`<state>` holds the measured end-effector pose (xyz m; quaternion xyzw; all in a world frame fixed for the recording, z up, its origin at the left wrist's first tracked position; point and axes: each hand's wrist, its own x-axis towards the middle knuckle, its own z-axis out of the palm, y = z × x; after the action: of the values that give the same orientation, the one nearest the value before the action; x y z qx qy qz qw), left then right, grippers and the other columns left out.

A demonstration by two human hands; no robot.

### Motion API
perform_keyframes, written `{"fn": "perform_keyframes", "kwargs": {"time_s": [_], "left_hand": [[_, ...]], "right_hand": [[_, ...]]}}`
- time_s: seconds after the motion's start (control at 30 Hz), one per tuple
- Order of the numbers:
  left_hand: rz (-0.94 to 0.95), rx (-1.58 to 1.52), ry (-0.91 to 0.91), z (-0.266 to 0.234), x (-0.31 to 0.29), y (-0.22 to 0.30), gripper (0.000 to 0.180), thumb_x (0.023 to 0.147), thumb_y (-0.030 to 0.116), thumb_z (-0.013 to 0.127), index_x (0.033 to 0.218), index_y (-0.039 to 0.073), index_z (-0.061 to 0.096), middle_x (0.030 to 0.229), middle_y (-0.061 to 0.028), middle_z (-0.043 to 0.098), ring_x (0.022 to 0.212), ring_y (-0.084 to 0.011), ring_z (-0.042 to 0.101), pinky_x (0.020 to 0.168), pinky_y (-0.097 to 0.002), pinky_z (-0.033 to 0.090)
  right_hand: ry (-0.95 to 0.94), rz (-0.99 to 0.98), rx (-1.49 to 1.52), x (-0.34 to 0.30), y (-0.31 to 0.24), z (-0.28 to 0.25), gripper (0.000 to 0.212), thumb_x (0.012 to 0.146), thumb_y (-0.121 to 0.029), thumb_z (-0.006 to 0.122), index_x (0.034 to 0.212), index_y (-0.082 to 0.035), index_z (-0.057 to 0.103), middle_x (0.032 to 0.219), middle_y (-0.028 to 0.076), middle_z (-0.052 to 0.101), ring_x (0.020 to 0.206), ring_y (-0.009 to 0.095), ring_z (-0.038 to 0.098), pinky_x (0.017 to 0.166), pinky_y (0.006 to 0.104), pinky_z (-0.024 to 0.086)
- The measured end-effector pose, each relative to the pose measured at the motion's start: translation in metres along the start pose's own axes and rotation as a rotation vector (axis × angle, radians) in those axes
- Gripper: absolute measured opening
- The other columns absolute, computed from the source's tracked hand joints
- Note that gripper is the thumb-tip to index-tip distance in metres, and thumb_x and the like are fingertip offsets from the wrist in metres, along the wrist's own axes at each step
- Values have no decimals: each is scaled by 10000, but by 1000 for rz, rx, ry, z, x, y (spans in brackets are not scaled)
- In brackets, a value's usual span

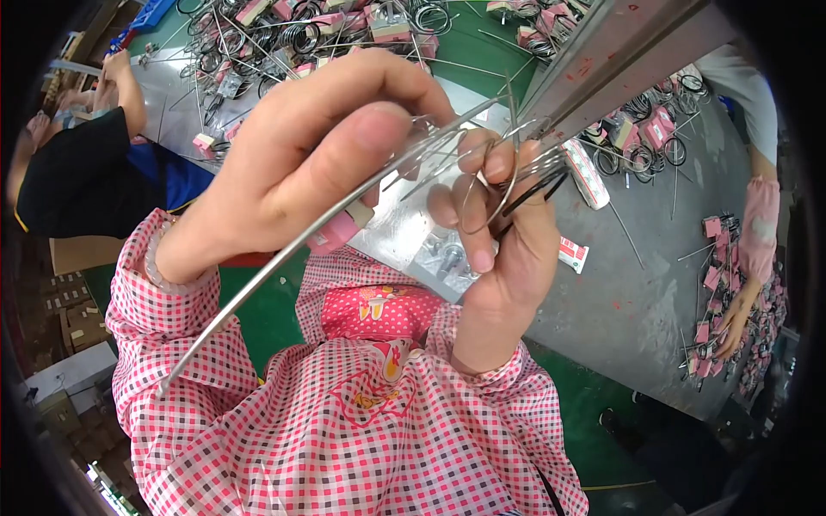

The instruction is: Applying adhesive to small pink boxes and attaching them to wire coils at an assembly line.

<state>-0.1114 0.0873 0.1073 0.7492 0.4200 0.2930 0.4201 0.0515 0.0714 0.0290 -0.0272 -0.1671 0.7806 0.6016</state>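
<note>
My left hand (314,159) is closed round a long thin metal rod (258,279), which slants down to the lower left past my sleeve. Beneath that hand a pink block (338,230) shows; whether it is joined to the rod I cannot tell. My right hand (516,245) pinches a loop of thin metal wire (465,202), with a bundle of black cable (535,191) lying across its fingers. Several thin strands run between both hands, partly hidden by the fingers. Below them, a clear plastic bag (446,262) with small metal parts lies at the table edge.
Heaps of coiled black cables (301,39) with pink blocks cover the far table. A metal beam (615,64) rises just beyond my right hand. Red-and-white packets (587,176) lie at right. A co-worker's hand (738,322) touches another pile; another person (86,168) is at left.
</note>
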Motion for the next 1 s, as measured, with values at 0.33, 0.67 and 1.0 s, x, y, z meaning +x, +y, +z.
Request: {"fn": "perform_keyframes", "kwargs": {"time_s": [0.33, 0.67, 1.0], "left_hand": [[68, 116, -156, -24, 23, 3, 317, 912, 219, 365, 953, -59, 512, 879, -87, 545, 777, -120, 514, 692, -236, 420], [-70, 158, -254, -40, 26, 25, 340, 915, 277, 366, 896, -21, 528, 729, -39, 516, 632, -88, 472, 559, -229, 395], [107, 219, 60, -14, 5, 3, 299, 915, 183, 340, 963, -52, 519, 843, -90, 567, 741, -126, 527, 674, -238, 416]], "right_hand": [[-26, -184, -580, 10, -9, -2, 214, 857, -128, 499, 830, 80, 544, 743, 146, 579, 418, 99, 467, 358, 184, 311], [62, -294, -848, 11, -11, 6, 156, 849, -81, 506, 905, 54, 559, 763, 90, 587, 428, 84, 480, 345, 165, 266], [49, -282, -732, 6, -11, 2, 194, 859, -114, 499, 900, 70, 542, 765, 105, 589, 433, 90, 486, 345, 172, 285]]}}
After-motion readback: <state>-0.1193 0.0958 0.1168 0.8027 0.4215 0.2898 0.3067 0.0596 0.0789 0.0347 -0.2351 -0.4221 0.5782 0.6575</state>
